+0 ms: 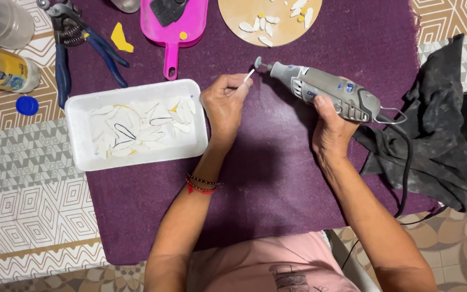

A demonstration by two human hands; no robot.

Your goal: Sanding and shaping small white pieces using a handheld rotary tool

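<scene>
Right hand [331,127] is wrapped around the rear half of a grey rotary tool [325,92], right of frame centre. The tool's long axis runs from lower right to upper left; its small round grinding bit [259,62] is the leading end, pointing toward the upper left. A dark cord [406,167] leaves the tool's back end and drops toward the lower right.

Left hand [224,103], at frame centre, pinches a small white sliver [249,74] between thumb and fingertips. The sliver is narrow, its long axis tilted up and to the right, its upper tip just below the bit — contact between them cannot be told.

Both hands are over a purple cloth [266,178] spread on a patterned table.

Surroundings:
- White tray [77,135] left of the left hand, holding many white petal-shaped pieces.
- Round wooden disc [277,32] at top centre, with a few white and yellow pieces on it.
- Pink handled board [171,40] at top, left of the disc.
- Blue-handled nippers [63,70] in the upper left — a yellow fragment [120,39] lies just beside them.
- Dark grey rag [444,135] at the right edge.
</scene>
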